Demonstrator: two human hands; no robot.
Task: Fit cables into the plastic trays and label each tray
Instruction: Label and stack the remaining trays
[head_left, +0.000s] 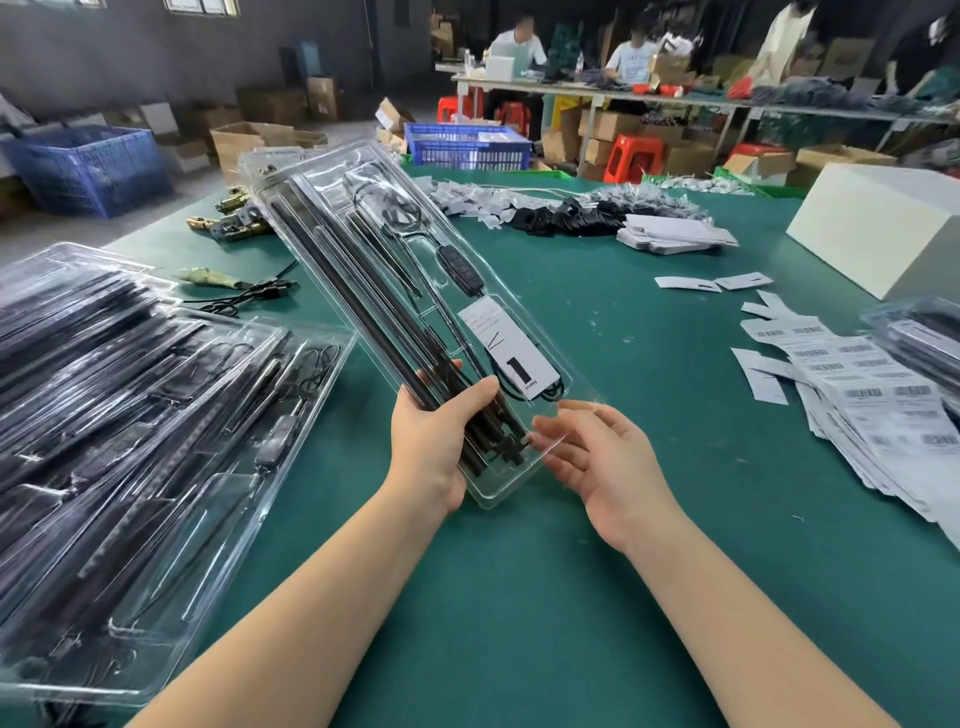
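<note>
The left hand (434, 441) grips a tray (395, 291) above the desk (597, 545), cables (395, 208) fitted, card inside; the right hand (597, 457), fingers spread, touches its near edge. Filled trays (130, 415) lie left of it, labels (857, 384) right: many seemingly remain.

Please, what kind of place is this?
Probably a packing workshop or small warehouse. A green table holds stacked clear trays of cables and barcode labels; cardboard boxes and blue crates stand behind.
</note>
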